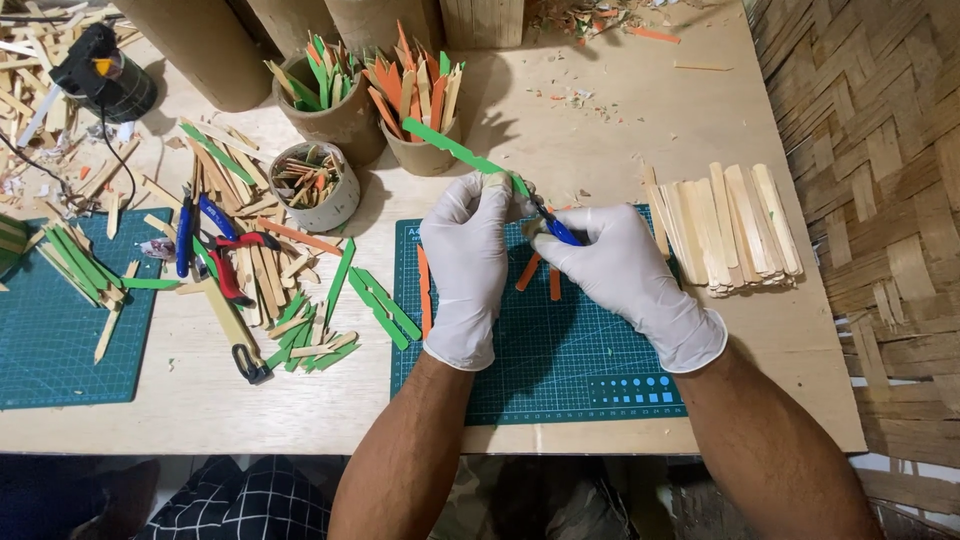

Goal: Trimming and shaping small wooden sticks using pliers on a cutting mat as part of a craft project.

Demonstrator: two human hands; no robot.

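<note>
My left hand (465,265), in a white glove, grips a long green wooden stick (450,147) that slants up to the left. My right hand (625,275), also gloved, is closed on blue-handled cutters (556,228) whose jaws meet the stick's lower end beside my left thumb. Both hands hover over a dark green cutting mat (560,370). Orange sticks (552,282) lie on the mat under my hands, partly hidden.
A stack of plain wooden sticks (728,228) lies to the right. Cups of coloured sticks (345,120) (425,150), a small cup of offcuts (318,190), scattered sticks, pliers (225,262), a second mat (60,330) and a glue gun (98,68) sit to the left.
</note>
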